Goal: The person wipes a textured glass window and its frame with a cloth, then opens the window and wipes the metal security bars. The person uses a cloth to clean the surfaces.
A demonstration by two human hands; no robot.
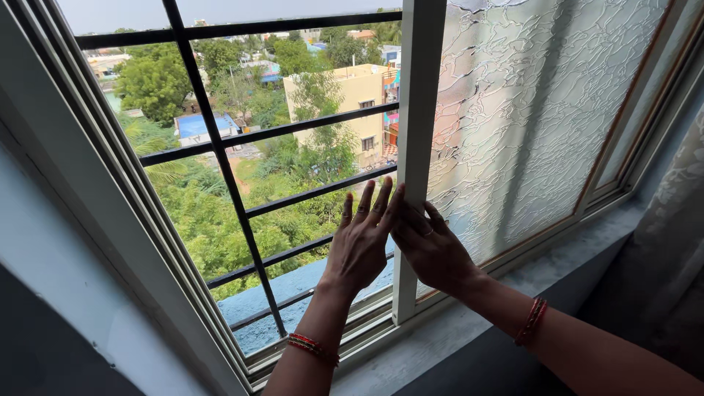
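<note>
Both hands are up on the white frame (412, 147) of a sliding window, at the upright edge roughly in the middle of the view. The left hand (361, 242) is flat against it with fingers spread, so the grip is released, just pressing. The right hand (433, 249) sits right beside it, touching, fingers curled onto the frame's edge next to the frosted glass (528, 110); I can't tell if it's clenched around anything. Red bangles (532, 321) on both wrists.

The sash is slid partway, so the left half is open to black bars (220, 147), with trees and a yellow building (352, 103) well below. A grey stone sill (543, 271) runs under the window, and a pale curtain (675, 242) hangs at the right.
</note>
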